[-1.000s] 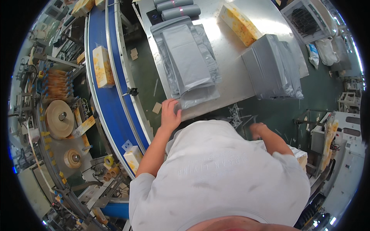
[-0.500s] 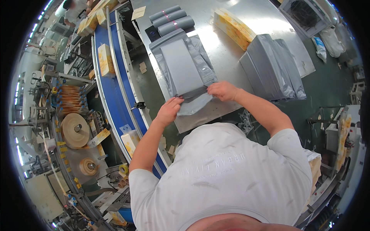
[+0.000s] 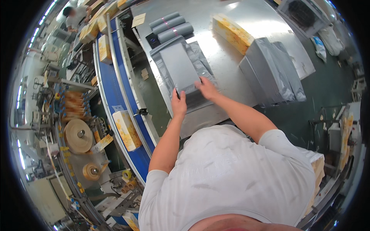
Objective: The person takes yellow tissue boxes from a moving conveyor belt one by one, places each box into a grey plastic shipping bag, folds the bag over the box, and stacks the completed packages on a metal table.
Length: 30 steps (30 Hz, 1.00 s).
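A block-shaped bundle in a grey plastic bag (image 3: pixel 179 63) lies on the metal table in front of me. Its near end is folded over, with loose plastic along both sides. At the near left corner my left hand (image 3: pixel 178 103) rests, fingers pointing away and the thumb apart. My right hand (image 3: pixel 208 88) touches the near right edge with its fingers spread. Neither hand visibly grips the plastic, though some fingertips are partly hidden.
Several grey rolls (image 3: pixel 175 33) lie beyond the bundle. Right of it are a yellow-and-white pack (image 3: pixel 231 32) and grey-wrapped packs (image 3: pixel 262 71) on the metal table (image 3: pixel 204 119). A blue conveyor (image 3: pixel 125 90) carrying packs (image 3: pixel 127 131) runs at left. Another person (image 3: pixel 75 17) is far left.
The near flap that both hands pinched is now folded up against the bundle. My hands have let go of its edge and moved closer together. Packs on the conveyor have shifted.
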Each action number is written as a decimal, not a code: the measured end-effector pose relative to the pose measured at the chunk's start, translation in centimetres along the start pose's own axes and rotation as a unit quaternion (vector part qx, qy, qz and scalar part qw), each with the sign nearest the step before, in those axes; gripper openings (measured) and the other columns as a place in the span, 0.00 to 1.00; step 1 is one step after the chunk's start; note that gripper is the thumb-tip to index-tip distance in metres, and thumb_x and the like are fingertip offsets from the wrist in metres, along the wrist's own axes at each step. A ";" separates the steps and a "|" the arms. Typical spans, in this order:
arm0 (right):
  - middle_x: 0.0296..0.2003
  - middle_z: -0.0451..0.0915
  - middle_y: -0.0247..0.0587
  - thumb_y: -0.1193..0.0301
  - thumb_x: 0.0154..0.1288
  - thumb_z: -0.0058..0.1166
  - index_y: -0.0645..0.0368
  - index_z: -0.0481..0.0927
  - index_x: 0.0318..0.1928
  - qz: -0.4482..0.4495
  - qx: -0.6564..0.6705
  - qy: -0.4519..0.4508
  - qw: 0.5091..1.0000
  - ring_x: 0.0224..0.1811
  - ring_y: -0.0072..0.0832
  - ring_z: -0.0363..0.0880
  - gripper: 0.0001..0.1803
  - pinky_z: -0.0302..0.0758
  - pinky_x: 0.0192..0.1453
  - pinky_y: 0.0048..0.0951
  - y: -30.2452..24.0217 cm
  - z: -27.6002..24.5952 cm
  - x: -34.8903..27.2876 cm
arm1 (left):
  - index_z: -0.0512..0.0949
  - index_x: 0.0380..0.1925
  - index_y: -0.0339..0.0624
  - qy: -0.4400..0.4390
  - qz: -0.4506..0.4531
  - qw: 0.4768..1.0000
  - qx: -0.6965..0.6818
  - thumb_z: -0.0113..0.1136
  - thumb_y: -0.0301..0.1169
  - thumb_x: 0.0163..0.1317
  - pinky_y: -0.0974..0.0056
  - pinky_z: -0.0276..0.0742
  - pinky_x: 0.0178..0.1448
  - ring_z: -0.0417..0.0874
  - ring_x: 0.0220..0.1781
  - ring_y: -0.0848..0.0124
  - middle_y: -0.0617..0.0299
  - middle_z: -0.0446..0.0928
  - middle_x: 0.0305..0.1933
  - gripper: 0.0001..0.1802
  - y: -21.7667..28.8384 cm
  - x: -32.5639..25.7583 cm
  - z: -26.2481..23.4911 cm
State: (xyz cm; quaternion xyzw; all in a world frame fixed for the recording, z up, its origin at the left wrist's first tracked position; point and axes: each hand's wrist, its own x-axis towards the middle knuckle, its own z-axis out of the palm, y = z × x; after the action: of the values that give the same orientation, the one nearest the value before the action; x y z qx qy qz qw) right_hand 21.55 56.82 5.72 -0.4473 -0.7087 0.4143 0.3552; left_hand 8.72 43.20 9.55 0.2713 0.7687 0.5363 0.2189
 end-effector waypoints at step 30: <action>0.84 0.50 0.48 0.57 0.69 0.64 0.48 0.39 0.86 0.312 -0.238 -0.075 0.917 0.85 0.48 0.49 0.57 0.49 0.83 0.66 -1.9 -13.7 -3.1 | 0.86 0.49 0.44 -0.435 0.180 0.871 0.140 0.74 0.30 0.59 0.52 0.77 0.55 0.80 0.49 0.52 0.54 0.79 0.41 0.17 -7.2 -7.3 -2.1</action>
State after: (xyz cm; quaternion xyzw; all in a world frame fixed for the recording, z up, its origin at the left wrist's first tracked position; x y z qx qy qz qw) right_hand 33.99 57.10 12.62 -0.6846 -0.6354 0.3552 0.0371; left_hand 11.59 34.95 3.78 0.6390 0.6004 0.2804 0.3906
